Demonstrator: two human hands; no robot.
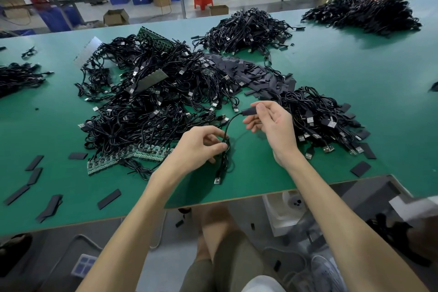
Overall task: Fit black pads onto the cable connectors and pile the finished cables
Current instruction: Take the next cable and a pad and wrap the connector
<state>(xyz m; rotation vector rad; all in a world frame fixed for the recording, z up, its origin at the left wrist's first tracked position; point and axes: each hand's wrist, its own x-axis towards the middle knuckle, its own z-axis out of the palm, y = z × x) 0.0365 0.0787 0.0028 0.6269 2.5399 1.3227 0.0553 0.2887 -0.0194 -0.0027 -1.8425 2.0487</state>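
My left hand (201, 143) pinches the coiled bundle of a black cable (225, 156) just above the green table; its USB plug (218, 179) hangs down near the front edge. The cable arcs up to my right hand (272, 123), whose thumb and fingers pinch the connector end, covered by a black pad (248, 110). A big tangle of loose cables (151, 99) lies to the left of my hands. Another heap of cables (320, 118) with pads on them sits to the right. A spread of black pads (251, 76) lies behind my hands.
Loose black pads (109, 198) dot the table's front left and right (360, 168). Green circuit strips (123, 156) poke from under the tangle. More cable heaps (244, 31) lie farther back. The table's front edge (237, 199) runs just below my wrists. A person sits on an orange stool at the far right.
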